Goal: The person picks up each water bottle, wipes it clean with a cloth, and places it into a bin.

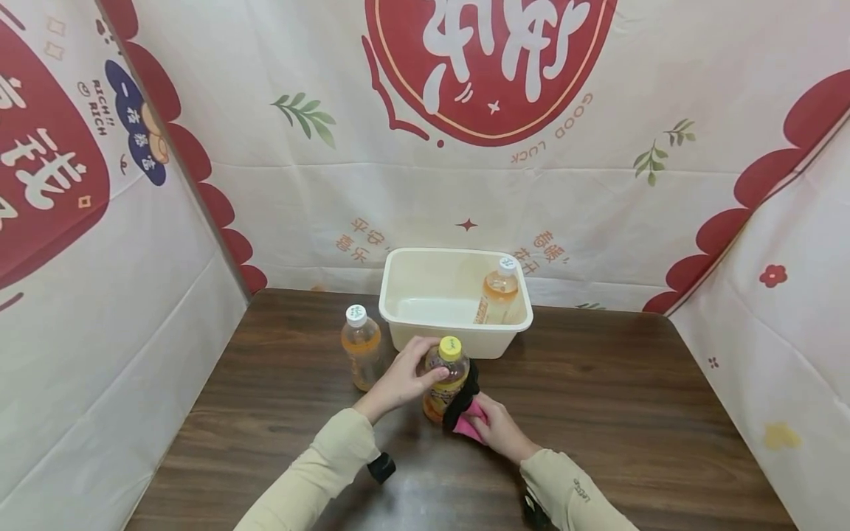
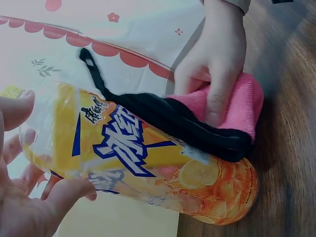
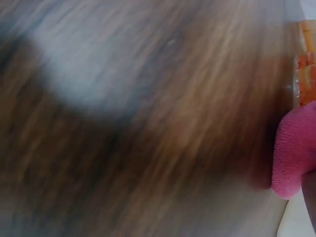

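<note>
My left hand (image 1: 406, 375) grips the upper part of a yellow-capped iced tea bottle (image 1: 436, 403), its thumb and fingers round the neck and shoulder. The bottle's yellow label with blue lettering and a lemon picture shows in the left wrist view. My right hand (image 1: 499, 426) pinches a pink cloth (image 2: 243, 106) with a black edge and loop, pressed along the bottle's side. In the right wrist view only part of the pink cloth (image 3: 291, 153) and a strip of the orange bottle (image 3: 307, 79) show at the right edge.
A cream plastic basin (image 1: 425, 333) stands behind the bottle at the back of the wooden table (image 1: 617, 383). Inside it leans a white-capped bottle (image 1: 499, 291). Another white-capped bottle (image 1: 361, 346) stands left of the basin. Printed cloth walls (image 1: 398, 192) enclose the table's back and sides.
</note>
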Available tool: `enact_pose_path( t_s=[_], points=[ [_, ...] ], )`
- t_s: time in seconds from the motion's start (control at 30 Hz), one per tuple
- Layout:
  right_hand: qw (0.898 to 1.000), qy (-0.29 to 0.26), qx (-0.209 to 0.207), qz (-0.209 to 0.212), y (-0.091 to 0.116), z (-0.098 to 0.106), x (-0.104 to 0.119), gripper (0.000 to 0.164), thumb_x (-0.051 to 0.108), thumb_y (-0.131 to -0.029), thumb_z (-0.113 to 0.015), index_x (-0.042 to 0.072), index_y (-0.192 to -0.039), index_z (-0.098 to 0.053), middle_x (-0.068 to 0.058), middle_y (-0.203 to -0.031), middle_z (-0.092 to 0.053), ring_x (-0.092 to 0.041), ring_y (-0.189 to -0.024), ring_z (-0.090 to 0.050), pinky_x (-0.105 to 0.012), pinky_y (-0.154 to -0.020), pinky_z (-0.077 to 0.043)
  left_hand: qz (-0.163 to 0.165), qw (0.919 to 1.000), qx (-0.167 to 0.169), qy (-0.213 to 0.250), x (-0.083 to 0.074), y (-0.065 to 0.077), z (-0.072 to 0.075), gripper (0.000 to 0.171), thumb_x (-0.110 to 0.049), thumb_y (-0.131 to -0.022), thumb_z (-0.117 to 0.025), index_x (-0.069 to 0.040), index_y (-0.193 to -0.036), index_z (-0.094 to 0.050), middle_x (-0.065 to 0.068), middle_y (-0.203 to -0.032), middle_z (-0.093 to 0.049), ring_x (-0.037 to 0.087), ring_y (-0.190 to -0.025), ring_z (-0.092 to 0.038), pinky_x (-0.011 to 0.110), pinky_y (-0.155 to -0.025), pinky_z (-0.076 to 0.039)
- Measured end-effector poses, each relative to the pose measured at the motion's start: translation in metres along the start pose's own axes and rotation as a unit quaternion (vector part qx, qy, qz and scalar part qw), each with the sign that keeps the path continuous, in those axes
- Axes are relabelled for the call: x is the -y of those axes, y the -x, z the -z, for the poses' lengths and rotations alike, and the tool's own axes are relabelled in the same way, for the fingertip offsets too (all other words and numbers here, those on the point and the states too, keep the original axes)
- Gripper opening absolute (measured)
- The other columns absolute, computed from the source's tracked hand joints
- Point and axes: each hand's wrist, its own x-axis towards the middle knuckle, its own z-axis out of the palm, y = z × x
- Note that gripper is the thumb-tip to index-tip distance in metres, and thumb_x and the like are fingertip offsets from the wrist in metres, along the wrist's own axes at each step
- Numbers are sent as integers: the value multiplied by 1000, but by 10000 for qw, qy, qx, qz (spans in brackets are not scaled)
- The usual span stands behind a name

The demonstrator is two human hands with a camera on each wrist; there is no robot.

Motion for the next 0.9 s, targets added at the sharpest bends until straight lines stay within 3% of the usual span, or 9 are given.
enact_pose_path(
  t_s=[0.17,0.3,0.43,0.6,0.7,0.9],
  points=[
    [9994,147,266,-171,-1,12,4,17,-2,-80,-64,10,-91,-61,-3,-95,-61,-9,-87,-56,-29,-73,-50,30,10000,0,12,-3,-2,1,44,-23,-85,-64,-6,-123,-51,11,-113,-51,23,-106,-50,42,-90,-41],
    [9997,201,18,-158,-11,33,22,23,-5,-77,-66,6,-97,-63,-10,-106,-63,-13,-97,-58,-25,-81,-48,76,10000,55,24,-5,-1,1,44,-22,-85,-64,-5,-123,-50,11,-113,-51,22,-106,-49,41,-90,-41],
    [9985,118,-476,246,-34,54,48,34,-15,-71,-65,-4,-103,-61,-21,-108,-61,-12,-102,-55,-13,-88,-40,117,9999,69,79,-6,0,2,43,-21,-85,-63,-5,-123,-50,10,-113,-50,22,-104,-49,41,-89,-42],
    [9960,117,-527,712,-62,74,86,31,-18,-67,-65,-6,-96,-61,-30,-111,-57,-10,-109,-50,-10,-93,-34,151,9997,81,169,-5,1,1,40,-12,-85,-62,-4,-122,-49,12,-110,-50,22,-100,-50,42,-85,-45],
    [9951,98,-583,798,-66,76,96,30,-19,-66,-64,-6,-93,-61,-32,-109,-56,-12,-108,-52,-10,-92,-34,159,9997,37,161,-4,2,1,40,-9,-84,-62,-2,-121,-49,12,-109,-50,22,-98,-50,42,-83,-46],
    [9935,-191,-964,574,-49,56,82,32,-22,-66,-63,-8,-95,-60,-22,-96,-61,-2,-95,-53,-8,-82,-40,181,9997,13,131,-4,1,1,41,-18,-84,-64,-4,-121,-51,11,-111,-50,22,-101,-49,40,-87,-43]
  ],
)
